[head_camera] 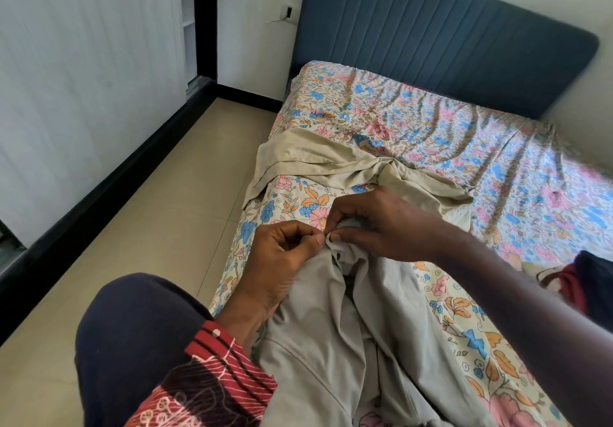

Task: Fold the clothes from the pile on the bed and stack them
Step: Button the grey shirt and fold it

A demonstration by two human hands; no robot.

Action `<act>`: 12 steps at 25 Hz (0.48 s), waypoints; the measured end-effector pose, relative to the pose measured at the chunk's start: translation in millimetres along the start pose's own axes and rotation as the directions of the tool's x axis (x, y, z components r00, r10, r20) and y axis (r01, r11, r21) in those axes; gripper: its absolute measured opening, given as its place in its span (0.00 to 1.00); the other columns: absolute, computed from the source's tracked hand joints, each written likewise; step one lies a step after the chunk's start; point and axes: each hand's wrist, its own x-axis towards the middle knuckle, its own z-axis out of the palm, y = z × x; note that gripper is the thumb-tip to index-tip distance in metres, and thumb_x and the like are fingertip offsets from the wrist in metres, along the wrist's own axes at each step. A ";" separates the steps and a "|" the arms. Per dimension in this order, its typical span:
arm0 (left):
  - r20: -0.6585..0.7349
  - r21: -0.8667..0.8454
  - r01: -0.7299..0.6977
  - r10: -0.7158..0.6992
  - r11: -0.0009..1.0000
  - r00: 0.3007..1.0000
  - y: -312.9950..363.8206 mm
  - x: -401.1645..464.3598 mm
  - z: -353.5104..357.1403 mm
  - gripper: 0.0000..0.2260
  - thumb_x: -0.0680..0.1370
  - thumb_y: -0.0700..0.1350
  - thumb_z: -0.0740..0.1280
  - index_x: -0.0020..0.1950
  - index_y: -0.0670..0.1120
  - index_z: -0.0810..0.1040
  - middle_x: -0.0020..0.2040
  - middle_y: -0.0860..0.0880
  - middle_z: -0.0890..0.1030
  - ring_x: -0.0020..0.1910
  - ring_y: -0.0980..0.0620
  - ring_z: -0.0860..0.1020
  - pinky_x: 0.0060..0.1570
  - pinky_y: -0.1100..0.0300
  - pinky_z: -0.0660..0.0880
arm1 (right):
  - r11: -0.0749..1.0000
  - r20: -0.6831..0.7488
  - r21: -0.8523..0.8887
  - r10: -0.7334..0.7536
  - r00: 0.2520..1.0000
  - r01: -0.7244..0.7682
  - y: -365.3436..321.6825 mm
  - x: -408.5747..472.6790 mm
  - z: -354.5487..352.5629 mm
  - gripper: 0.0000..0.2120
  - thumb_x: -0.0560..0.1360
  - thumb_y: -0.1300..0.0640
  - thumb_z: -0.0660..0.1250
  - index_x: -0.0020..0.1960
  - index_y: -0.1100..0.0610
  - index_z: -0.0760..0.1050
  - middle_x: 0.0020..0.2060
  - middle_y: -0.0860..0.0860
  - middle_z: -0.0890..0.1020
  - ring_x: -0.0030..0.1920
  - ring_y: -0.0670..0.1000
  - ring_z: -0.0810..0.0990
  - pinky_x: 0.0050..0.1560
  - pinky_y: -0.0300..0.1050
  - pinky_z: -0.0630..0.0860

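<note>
A grey-beige garment [348,337] lies bunched on the floral bed sheet [497,148], running from my lap up to my hands. My left hand [282,254] pinches its top edge between thumb and fingers. My right hand [374,224] grips the same bunched edge just to the right, its fingers curled into the cloth. A beige garment [318,161] lies crumpled beyond my hands, one part hanging over the bed's left edge. At the right edge sits part of the pile of clothes [587,280], dark blue and red.
A blue padded headboard [431,38] stands at the far end of the bed. Beige tiled floor [159,214] runs along the bed's left side, bounded by a black skirting and white panels. My knee in dark trousers [132,343] is at the lower left.
</note>
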 end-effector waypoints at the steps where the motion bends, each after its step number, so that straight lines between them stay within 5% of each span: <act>1: 0.001 0.037 -0.025 0.025 0.999 1.000 -0.3 0.0 -0.6 0.06 0.76 0.32 0.73 0.41 0.41 0.86 0.35 0.49 0.84 0.37 0.56 0.79 0.42 0.63 0.76 | 1.000 -0.007 -0.009 0.001 1.000 -0.001 0.5 0.1 2.1 0.02 0.79 0.57 0.73 0.51 0.54 0.83 0.42 0.39 0.83 0.42 0.34 0.79 0.44 0.28 0.69; 8: -0.023 -0.010 -0.034 0.033 0.999 0.999 -4.1 1.1 -5.0 0.04 0.73 0.40 0.72 0.42 0.40 0.85 0.38 0.47 0.84 0.40 0.54 0.80 0.45 0.62 0.77 | 0.998 -0.023 0.055 0.040 0.999 -0.039 -2.3 4.5 10.8 0.12 0.81 0.57 0.70 0.64 0.53 0.80 0.50 0.41 0.86 0.50 0.32 0.80 0.51 0.26 0.69; 12: -0.033 -0.072 0.019 -0.022 0.997 0.999 -6.0 0.8 -5.2 0.03 0.75 0.38 0.73 0.43 0.38 0.84 0.39 0.44 0.84 0.42 0.51 0.80 0.47 0.60 0.78 | 0.999 -0.048 0.011 0.035 0.998 -0.034 -0.5 5.6 16.8 0.07 0.81 0.58 0.69 0.56 0.55 0.84 0.43 0.37 0.83 0.43 0.28 0.77 0.47 0.24 0.68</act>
